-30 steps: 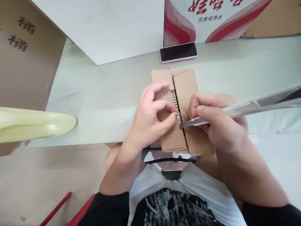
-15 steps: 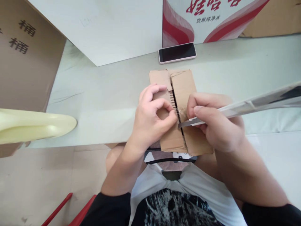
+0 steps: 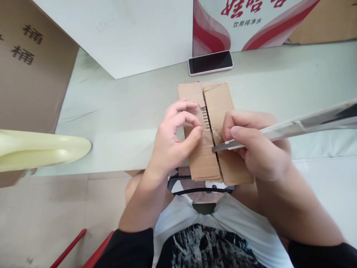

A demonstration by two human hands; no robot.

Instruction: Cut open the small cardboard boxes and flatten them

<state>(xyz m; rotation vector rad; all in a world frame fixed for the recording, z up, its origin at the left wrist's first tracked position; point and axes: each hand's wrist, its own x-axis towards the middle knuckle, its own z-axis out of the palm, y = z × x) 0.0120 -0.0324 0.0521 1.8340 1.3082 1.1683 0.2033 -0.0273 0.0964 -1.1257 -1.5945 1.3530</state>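
Observation:
A small brown cardboard box (image 3: 208, 160) lies flat near the table's front edge, its two top flaps meeting along a dark seam. Beside the seam, the left flap has a row of short torn ridges. My right hand (image 3: 258, 143) is closed round a knife (image 3: 223, 146); its narrow grey tip touches the seam, and its long pale body stretches to the right. Over the left flap, my left hand (image 3: 177, 134) pinches thumb and forefinger together, the other fingers curved. Whatever is in that pinch, if anything, is too small to make out.
Behind the box a phone (image 3: 210, 63) lies on the pale table (image 3: 125, 119). A white carton (image 3: 134, 29), a red-and-white carton (image 3: 248, 33) and brown cartons (image 3: 33, 82) stand around. A pale yellow object (image 3: 44, 149) juts in at left. Red bars (image 3: 69, 247) show below.
My left hand has moved slightly left, away from the seam, uncovering more of the left flap. My right hand and the knife stay nearly in place.

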